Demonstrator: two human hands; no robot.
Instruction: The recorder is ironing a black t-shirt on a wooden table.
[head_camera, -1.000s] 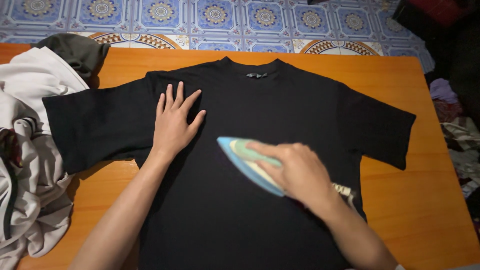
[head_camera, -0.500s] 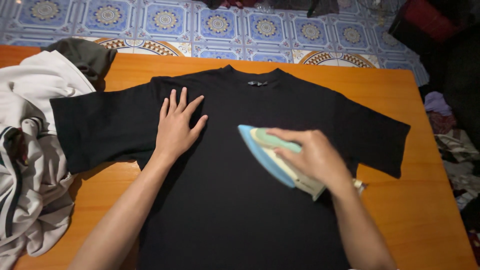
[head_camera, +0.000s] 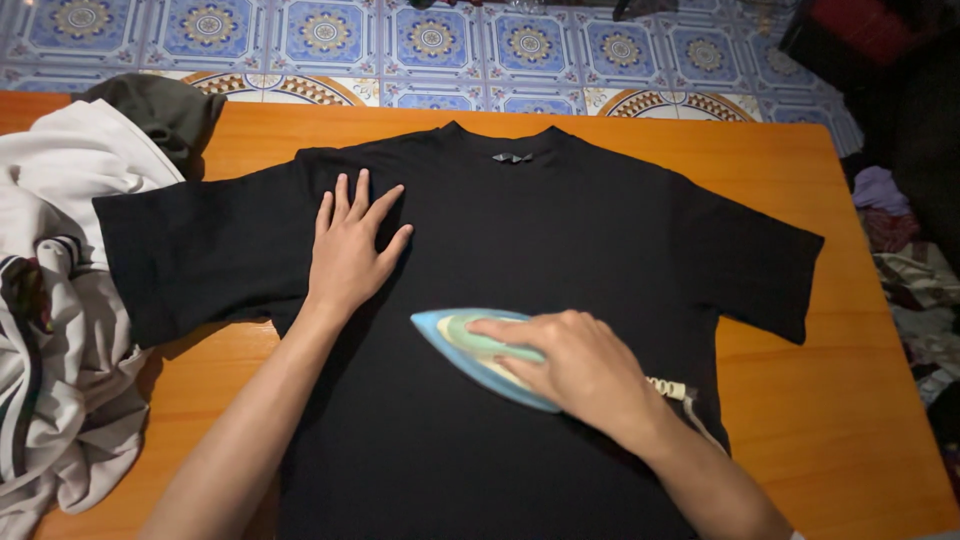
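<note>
A black T-shirt (head_camera: 560, 230) lies spread flat on an orange wooden table (head_camera: 830, 420), collar at the far side. My left hand (head_camera: 350, 250) rests flat with fingers apart on the shirt's upper left chest. My right hand (head_camera: 575, 365) grips the handle of a light blue and green iron (head_camera: 455, 340), which sits on the middle of the shirt with its tip pointing left. The iron's cord (head_camera: 680, 392) trails off behind my right wrist.
A heap of white and grey clothes (head_camera: 60, 300) covers the table's left end, with a dark garment (head_camera: 165, 105) at its far corner. More clothes (head_camera: 915, 270) lie on the floor to the right. Blue patterned floor tiles (head_camera: 430, 40) lie beyond the table.
My right hand has slid the iron back to the left and slightly toward me across the shirt. My left hand has stayed pressed on the same spot.
</note>
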